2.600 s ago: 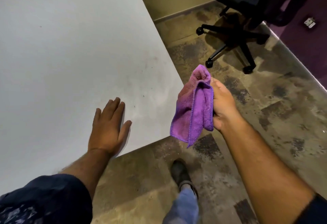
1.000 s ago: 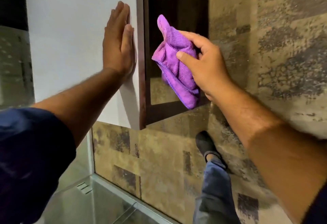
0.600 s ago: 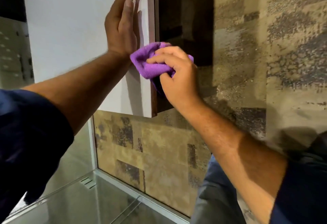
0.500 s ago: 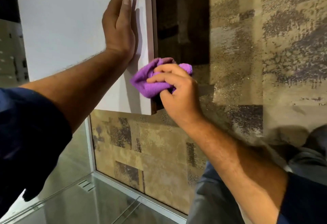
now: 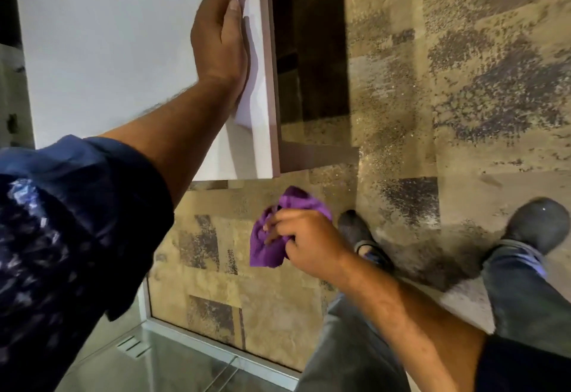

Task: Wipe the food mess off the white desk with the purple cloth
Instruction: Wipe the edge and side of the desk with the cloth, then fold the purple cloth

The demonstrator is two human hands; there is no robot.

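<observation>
The white desk [image 5: 108,51] fills the upper left, its right edge and near corner in view; I see no food mess on the part shown. My left hand [image 5: 220,36] lies flat, fingers together, on the desk top close to the right edge. My right hand [image 5: 304,241] hangs below the desk's near corner, off the desk and over the floor, closed around the bunched purple cloth [image 5: 268,240]. The cloth touches nothing but my hand.
Mottled brown carpet [image 5: 448,82] covers the floor to the right and below. A dark space [image 5: 312,51] opens under the desk's edge. My two shoes [image 5: 361,237] [image 5: 537,224] stand on the carpet. A glass panel with a metal frame [image 5: 185,348] runs along the lower left.
My right hand has slid the cloth down along the desk's right edge, past the near corner, and now holds it off the desk. My left hand stays flat on the top.
</observation>
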